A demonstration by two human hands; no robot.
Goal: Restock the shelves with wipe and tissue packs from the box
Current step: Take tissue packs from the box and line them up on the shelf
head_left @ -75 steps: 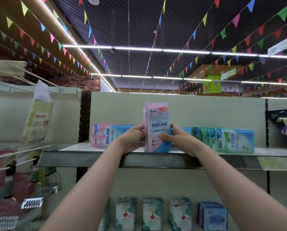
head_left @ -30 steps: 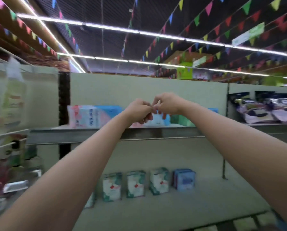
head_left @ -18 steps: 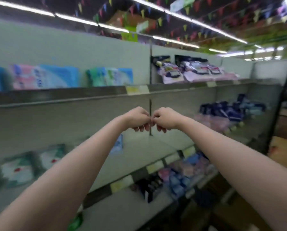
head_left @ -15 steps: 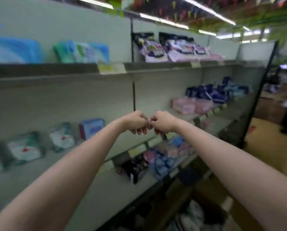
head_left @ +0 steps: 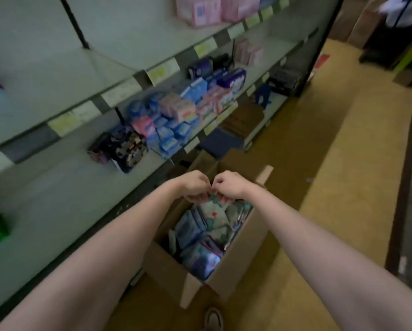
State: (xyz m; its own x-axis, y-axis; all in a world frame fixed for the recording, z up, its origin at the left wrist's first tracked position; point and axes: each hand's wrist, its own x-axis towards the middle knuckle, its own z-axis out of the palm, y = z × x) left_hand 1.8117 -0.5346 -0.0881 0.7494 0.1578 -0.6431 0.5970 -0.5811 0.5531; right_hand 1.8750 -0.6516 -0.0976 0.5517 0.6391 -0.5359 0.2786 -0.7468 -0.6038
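Above box (head_left: 220, 281), pack labels seemingly unreadable

My box (head_left: 226, 280) sits open on the floor (head_left: 343, 163) right against the shelving, flaps folded out, so I can reach in straight from above. Inside it's crammed with packs (head_left: 200, 237), barely a gap between them. On my left the lower shelf (head_left: 64, 177) has bare room near me; further along it's blocked by dark packs (head_left: 126, 149) and a heap of blue and pink ones (head_left: 176, 115). The aisle to my right is open.
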